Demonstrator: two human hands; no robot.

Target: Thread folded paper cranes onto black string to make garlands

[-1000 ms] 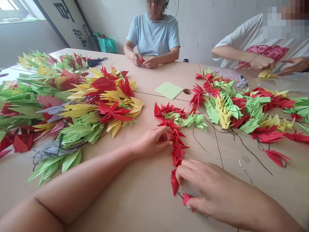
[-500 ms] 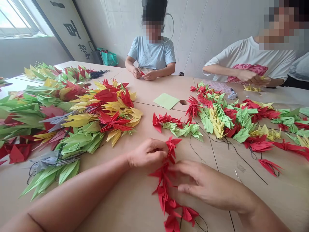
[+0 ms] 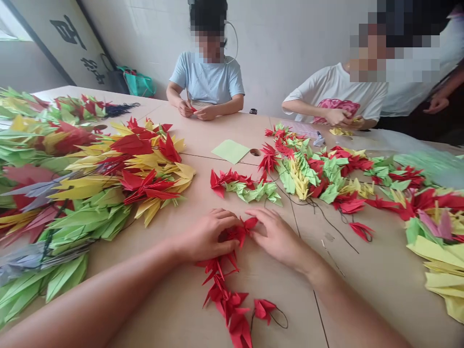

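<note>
A string of red folded paper cranes (image 3: pixel 225 298) runs from between my hands down toward the near edge of the view. My left hand (image 3: pixel 205 237) curls over its upper part, thumb and fingers closed round the red paper. At the top end, a red paper crane (image 3: pixel 249 224) sits between the thumb and fingertips of my right hand (image 3: pixel 281 241). One more red crane (image 3: pixel 264 309) with a black thread loop lies on the table beside the string's lower part. The paper inside my left palm is partly hidden.
Large heaps of green, yellow and red folded paper (image 3: pixel 145 159) lie at left. More strung cranes (image 3: pixel 300 179) spread at right, with loose black threads. A green paper sheet (image 3: pixel 231 151) and a needle (image 3: pixel 331 256) lie on the table (image 3: pixel 174 290). Two people sit opposite; another stands at right.
The camera view has turned right. My right hand has closed in on the top end of the red string, beside my left hand. A standing person has come into view at right.
</note>
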